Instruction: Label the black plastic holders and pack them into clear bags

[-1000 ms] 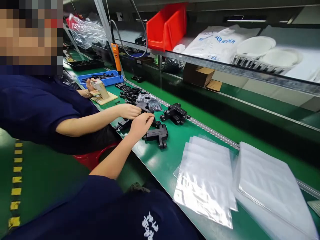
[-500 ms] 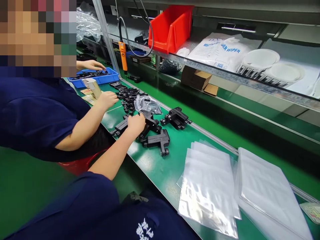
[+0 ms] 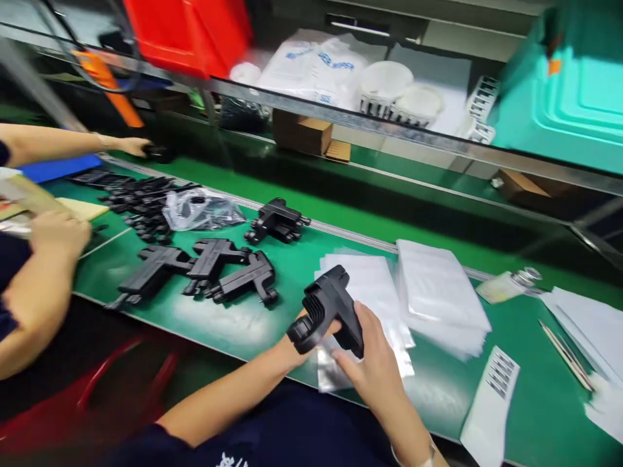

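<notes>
At a green worktop [image 3: 195,322] on a factory line, a worker holds a black plastic T-shaped part [image 3: 337,303], with a ribbed section and a rounded end, just above the near edge. The left hand [image 3: 333,327], largely hidden behind the part, has its fingers curled around the underside. The right hand [image 3: 377,353] is clamped on the part's right side, thumb and fingers apart with the plastic between them. Beneath and beyond lies a loose stack of clear plastic sleeves [image 3: 372,279], beside a thicker pile of frosted sleeves [image 3: 438,282] to the right.

To the left, three matching black parts [image 3: 243,280] lie close together, with more black pieces [image 3: 277,220] near the far rail. Farther left sit a crumpled clear bag [image 3: 204,211] and a heap of small black components [image 3: 141,201], near a co-worker's blurred hand [image 3: 58,233]. At right are a white strip with black markings [image 3: 491,402] and a small pale bottle with a silvery cap [image 3: 509,285]. A red plastic bin [image 3: 189,35] tops the shelf.
</notes>
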A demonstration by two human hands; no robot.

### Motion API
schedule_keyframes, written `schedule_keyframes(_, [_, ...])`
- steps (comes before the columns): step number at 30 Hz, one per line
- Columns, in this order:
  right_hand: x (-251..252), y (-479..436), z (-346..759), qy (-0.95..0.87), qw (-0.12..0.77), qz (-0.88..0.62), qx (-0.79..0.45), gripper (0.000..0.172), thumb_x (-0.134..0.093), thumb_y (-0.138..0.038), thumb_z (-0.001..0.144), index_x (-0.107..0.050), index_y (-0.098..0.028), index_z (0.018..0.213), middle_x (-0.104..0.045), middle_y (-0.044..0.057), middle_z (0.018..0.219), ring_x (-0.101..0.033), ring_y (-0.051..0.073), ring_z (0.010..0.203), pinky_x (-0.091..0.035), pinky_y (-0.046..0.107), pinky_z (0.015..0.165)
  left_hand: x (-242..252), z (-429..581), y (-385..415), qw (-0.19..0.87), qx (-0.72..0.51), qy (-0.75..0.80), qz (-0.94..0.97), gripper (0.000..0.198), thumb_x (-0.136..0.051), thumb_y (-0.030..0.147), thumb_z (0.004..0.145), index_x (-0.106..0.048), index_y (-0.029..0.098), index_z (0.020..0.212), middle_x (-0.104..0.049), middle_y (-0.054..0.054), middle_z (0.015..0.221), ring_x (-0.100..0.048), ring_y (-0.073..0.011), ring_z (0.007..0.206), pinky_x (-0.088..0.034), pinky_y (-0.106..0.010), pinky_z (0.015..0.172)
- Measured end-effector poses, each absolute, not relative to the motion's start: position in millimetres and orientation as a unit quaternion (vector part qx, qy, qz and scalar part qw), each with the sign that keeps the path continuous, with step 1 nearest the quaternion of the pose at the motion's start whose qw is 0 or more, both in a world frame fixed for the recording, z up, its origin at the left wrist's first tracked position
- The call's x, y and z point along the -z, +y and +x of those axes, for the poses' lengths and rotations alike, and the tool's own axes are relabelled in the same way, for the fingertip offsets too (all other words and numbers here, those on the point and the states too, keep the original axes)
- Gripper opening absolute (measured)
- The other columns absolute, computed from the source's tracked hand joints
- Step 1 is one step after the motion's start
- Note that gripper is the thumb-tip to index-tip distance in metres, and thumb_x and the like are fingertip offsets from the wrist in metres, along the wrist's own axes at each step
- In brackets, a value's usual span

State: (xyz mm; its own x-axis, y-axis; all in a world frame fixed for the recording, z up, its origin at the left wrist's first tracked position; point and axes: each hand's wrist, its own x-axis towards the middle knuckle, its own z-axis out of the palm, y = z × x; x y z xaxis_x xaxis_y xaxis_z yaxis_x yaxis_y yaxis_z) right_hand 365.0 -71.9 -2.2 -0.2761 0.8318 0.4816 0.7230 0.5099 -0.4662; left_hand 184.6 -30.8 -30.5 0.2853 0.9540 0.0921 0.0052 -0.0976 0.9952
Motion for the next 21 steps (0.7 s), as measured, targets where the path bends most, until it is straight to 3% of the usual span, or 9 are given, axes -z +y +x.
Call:
schedule_keyframes(3, [9,-81,391,-0.782,0.349,-0.513,-0.065,0.066,-0.054,-0.035,0.092,-0.026,-0.025,0.151,-0.061,0.014,0.122,-0.065,0.028,0.108,-0.059,0.041,0.084,19,193,-32,0.674,-0.402,0.316,0.534,0.049,-0.071,0.050,0.072,-0.066,0.023,0.113,-0.071,-0.008,0.100,-0.066,-0.0276,0.095,-0.052,-0.046,0.089])
schedule_keyframes(5, [9,-89,414,-0.798,0.327,-0.505,-0.024,0.064,-0.055,-0.031,0.092,-0.028,-0.026,0.150,-0.063,0.013,0.118,-0.065,0.028,0.102,-0.059,0.040,0.081,11,189,-25,0.738,-0.354,0.275,0.504,0.059,-0.069,0.053,0.071,-0.062,0.022,0.121,-0.070,-0.009,0.106,-0.066,-0.0275,0.094,-0.054,-0.041,0.080])
schedule_keyframes(9, [2,-99,445,-0.852,0.250,-0.460,0.011,0.054,-0.057,-0.030,0.093,-0.041,-0.030,0.145,-0.064,0.013,0.116,-0.065,0.027,0.094,-0.058,0.039,0.076,3,197,-16,0.684,-0.308,0.357,0.557,0.061,-0.066,0.061,0.074,-0.062,0.016,0.116,-0.067,-0.010,0.108,-0.062,-0.0278,0.099,-0.050,-0.035,0.081])
schedule_keyframes(12, [3,-102,455,-0.808,0.306,-0.490,-0.115,0.058,-0.056,-0.054,0.089,-0.047,-0.027,0.139,-0.059,0.014,0.127,-0.061,0.028,0.107,-0.057,0.042,0.083,5,210,-19,0.603,-0.336,0.434,0.579,0.060,-0.059,0.068,0.077,-0.063,0.014,0.102,-0.065,-0.007,0.094,-0.059,-0.0236,0.088,-0.047,-0.032,0.077])
schedule_keyframes(13, [5,-103,458,-0.758,0.349,-0.520,-0.181,0.058,-0.052,-0.060,0.090,-0.051,-0.025,0.136,-0.061,0.014,0.124,-0.063,0.027,0.103,-0.057,0.041,0.081,6,213,-21,0.591,-0.350,0.440,0.579,0.061,-0.055,0.070,0.079,-0.062,0.015,0.102,-0.063,-0.006,0.092,-0.058,-0.0220,0.085,-0.046,-0.031,0.075])
schedule_keyframes(15, [12,-104,460,-0.613,0.423,-0.570,-0.346,0.055,-0.042,-0.064,0.092,-0.061,-0.020,0.118,-0.068,0.010,0.094,-0.065,0.020,0.074,-0.056,0.033,0.063,7,216,-24,0.565,-0.376,0.434,0.592,0.062,-0.051,0.072,0.080,-0.060,0.016,0.104,-0.061,-0.004,0.089,-0.056,-0.0202,0.081,-0.046,-0.029,0.071])
schedule_keyframes(17, [19,-103,460,-0.451,0.463,-0.567,-0.510,0.052,-0.043,-0.065,0.091,-0.065,-0.018,0.095,-0.058,0.001,0.060,-0.049,0.012,0.045,-0.045,0.024,0.044,5,216,-26,0.532,-0.380,0.418,0.631,0.063,-0.052,0.073,0.078,-0.057,0.017,0.107,-0.060,-0.003,0.088,-0.056,-0.0198,0.080,-0.045,-0.029,0.069])
schedule_keyframes(19, [24,-100,459,-0.328,0.487,-0.528,-0.614,0.051,-0.056,-0.068,0.082,-0.063,-0.018,0.083,-0.045,-0.005,0.048,-0.035,0.007,0.038,-0.035,0.020,0.037,2,215,-27,0.502,-0.361,0.407,0.673,0.061,-0.057,0.070,0.076,-0.056,0.018,0.107,-0.060,-0.003,0.088,-0.056,-0.0197,0.079,-0.045,-0.029,0.069])
schedule_keyframes(21, [25,-98,460,-0.263,0.514,-0.499,-0.646,0.049,-0.066,-0.066,0.075,-0.063,-0.018,0.083,-0.041,-0.007,0.048,-0.030,0.006,0.039,-0.031,0.018,0.037,-1,216,-27,0.485,-0.334,0.406,0.699,0.056,-0.063,0.064,0.073,-0.055,0.019,0.105,-0.060,-0.002,0.088,-0.057,-0.0198,0.079,-0.046,-0.029,0.070])
